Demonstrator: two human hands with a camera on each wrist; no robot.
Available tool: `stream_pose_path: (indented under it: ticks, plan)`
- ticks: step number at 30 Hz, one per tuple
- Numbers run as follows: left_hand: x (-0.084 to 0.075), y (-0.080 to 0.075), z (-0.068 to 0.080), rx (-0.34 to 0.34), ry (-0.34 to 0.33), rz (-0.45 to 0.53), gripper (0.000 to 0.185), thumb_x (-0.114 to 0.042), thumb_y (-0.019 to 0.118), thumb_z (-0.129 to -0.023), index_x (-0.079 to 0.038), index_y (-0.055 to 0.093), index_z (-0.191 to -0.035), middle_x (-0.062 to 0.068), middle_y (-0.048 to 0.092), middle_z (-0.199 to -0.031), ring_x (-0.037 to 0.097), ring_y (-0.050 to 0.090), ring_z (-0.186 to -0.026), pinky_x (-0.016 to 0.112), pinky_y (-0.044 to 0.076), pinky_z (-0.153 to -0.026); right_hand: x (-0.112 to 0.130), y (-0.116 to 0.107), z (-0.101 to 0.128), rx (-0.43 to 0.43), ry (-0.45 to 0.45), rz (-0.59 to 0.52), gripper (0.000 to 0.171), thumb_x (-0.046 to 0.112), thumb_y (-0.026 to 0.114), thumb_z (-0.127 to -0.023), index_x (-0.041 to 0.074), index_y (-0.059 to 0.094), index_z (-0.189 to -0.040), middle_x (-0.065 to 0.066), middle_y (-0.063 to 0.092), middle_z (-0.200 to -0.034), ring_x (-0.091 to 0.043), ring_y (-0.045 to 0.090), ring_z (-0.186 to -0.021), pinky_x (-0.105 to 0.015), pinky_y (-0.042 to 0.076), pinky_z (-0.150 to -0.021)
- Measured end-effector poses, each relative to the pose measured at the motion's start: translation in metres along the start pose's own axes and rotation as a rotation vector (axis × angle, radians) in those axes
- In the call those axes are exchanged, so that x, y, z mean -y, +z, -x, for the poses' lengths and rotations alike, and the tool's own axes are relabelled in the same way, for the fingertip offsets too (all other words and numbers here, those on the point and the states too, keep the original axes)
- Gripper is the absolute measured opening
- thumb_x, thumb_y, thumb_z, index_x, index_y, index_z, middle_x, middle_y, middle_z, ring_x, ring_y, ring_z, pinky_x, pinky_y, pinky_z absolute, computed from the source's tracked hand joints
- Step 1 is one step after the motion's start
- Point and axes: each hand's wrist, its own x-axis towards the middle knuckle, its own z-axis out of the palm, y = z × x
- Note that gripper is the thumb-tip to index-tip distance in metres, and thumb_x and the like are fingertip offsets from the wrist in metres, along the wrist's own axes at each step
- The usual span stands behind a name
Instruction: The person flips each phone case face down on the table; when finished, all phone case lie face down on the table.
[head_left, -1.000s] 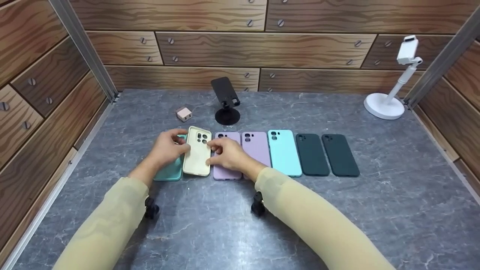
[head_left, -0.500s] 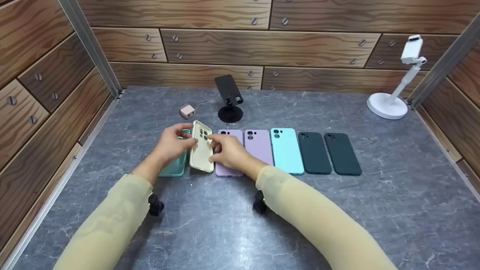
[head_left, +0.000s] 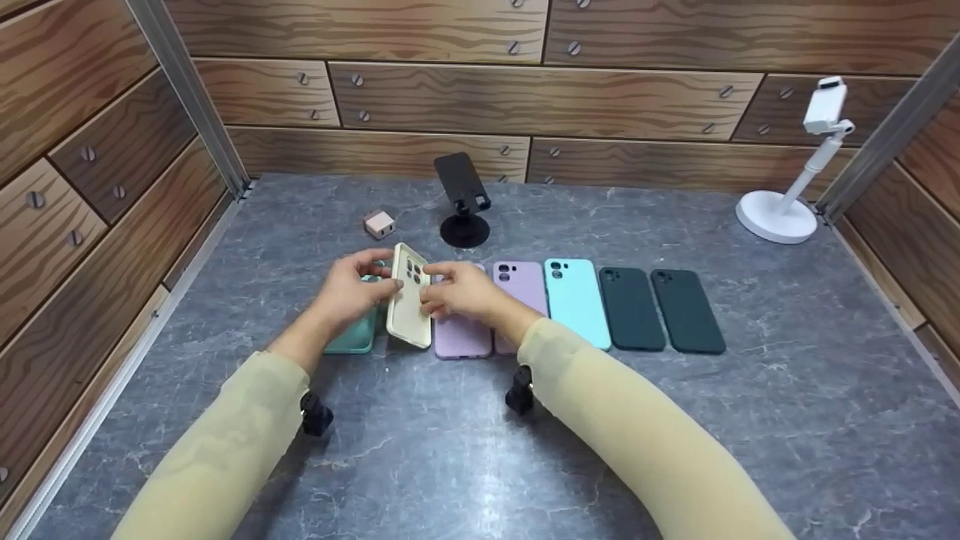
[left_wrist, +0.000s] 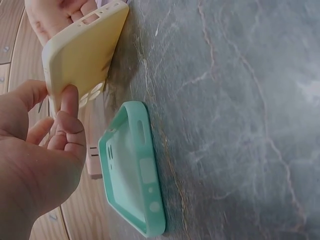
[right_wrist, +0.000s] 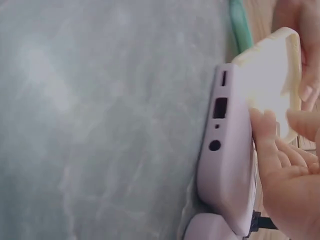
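On the grey marble-look tabletop [head_left: 675,420], both hands hold a cream phone case [head_left: 409,307] tilted up on its lower edge between a green case [head_left: 352,339] and a lilac case [head_left: 459,337]. The left hand [head_left: 351,289] pinches its left rim; the right hand [head_left: 457,291] pinches its right. Only the right wrist view shows the lilac case's port cutouts [right_wrist: 218,108]; the left wrist view shows the green case's hollow inside [left_wrist: 131,172].

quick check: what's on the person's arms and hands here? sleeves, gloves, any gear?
Both arms wear long, close-fitting pale yellow-beige sleeves: left sleeve, right sleeve, ending at the wrists. The left hand and right hand are bare: no gloves, rings or watch visible. A small black camera mount hangs under the left wrist, another under the right.
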Motion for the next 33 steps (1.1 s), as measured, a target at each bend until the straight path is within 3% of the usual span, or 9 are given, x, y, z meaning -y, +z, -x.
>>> stream_pose_path:
  ticks: [5, 7, 12, 17, 24, 33]
  plan:
    - [0.001, 0.002, 0.001, 0.034, 0.015, 0.056, 0.061, -0.003, 0.073, -0.096, 0.001, 0.052, -0.153, 0.025, 0.063, -0.138, 0.034, 0.062, -0.123, 0.03, 0.059, -0.091, -0.001, -0.004, -0.001, 0.016, 0.111, -0.262, 0.053, 0.01, 0.06, -0.108, -0.005, 0.044, -0.157, -0.026, 0.075, -0.111, -0.027, 0.076, -0.091, -0.031, 0.063, -0.076]
    - [0.0, 0.002, 0.002, 0.054, 0.015, 0.083, 0.063, -0.003, 0.074, -0.096, 0.0, 0.051, -0.155, 0.024, 0.062, -0.143, 0.035, 0.061, -0.126, 0.034, 0.059, -0.093, -0.002, -0.005, -0.001, 0.023, 0.125, -0.32, 0.052, 0.013, 0.059, -0.11, -0.003, 0.045, -0.157, -0.029, 0.073, -0.115, -0.028, 0.076, -0.093, -0.032, 0.063, -0.079]
    - [-0.002, 0.004, 0.006, 0.114, 0.014, 0.075, 0.069, -0.013, 0.078, -0.097, -0.006, 0.048, -0.159, 0.016, 0.059, -0.15, 0.029, 0.06, -0.119, 0.035, 0.056, -0.085, -0.002, -0.005, 0.002, 0.034, 0.104, -0.414, 0.052, 0.016, 0.058, -0.111, 0.0, 0.044, -0.158, -0.034, 0.068, -0.125, -0.031, 0.076, -0.096, -0.037, 0.063, -0.086]
    - [0.0, 0.007, 0.009, 0.158, 0.023, 0.055, 0.071, -0.023, 0.08, -0.098, -0.013, 0.047, -0.16, 0.01, 0.059, -0.151, 0.032, 0.054, -0.125, 0.042, 0.052, -0.084, 0.0, -0.006, 0.004, 0.022, 0.083, -0.467, 0.053, 0.016, 0.059, -0.111, 0.002, 0.044, -0.159, -0.026, 0.071, -0.124, -0.026, 0.076, -0.095, -0.04, 0.061, -0.092]
    - [0.008, 0.012, 0.009, 0.188, 0.033, 0.092, 0.07, -0.028, 0.081, -0.097, -0.016, 0.05, -0.159, 0.01, 0.057, -0.151, 0.027, 0.059, -0.114, 0.038, 0.051, -0.078, 0.0, -0.007, 0.005, 0.012, 0.078, -0.479, 0.055, 0.013, 0.06, -0.11, 0.003, 0.043, -0.161, -0.023, 0.07, -0.126, -0.023, 0.075, -0.095, -0.036, 0.062, -0.089]
    - [0.009, 0.017, 0.009, 0.208, 0.002, 0.08, 0.074, -0.033, 0.081, -0.097, -0.016, 0.048, -0.161, 0.009, 0.054, -0.155, 0.028, 0.067, -0.117, 0.035, 0.051, -0.071, 0.0, -0.009, 0.007, 0.028, 0.06, -0.501, 0.056, 0.012, 0.061, -0.109, 0.004, 0.043, -0.161, -0.034, 0.057, -0.144, -0.024, 0.075, -0.098, -0.036, 0.061, -0.09]
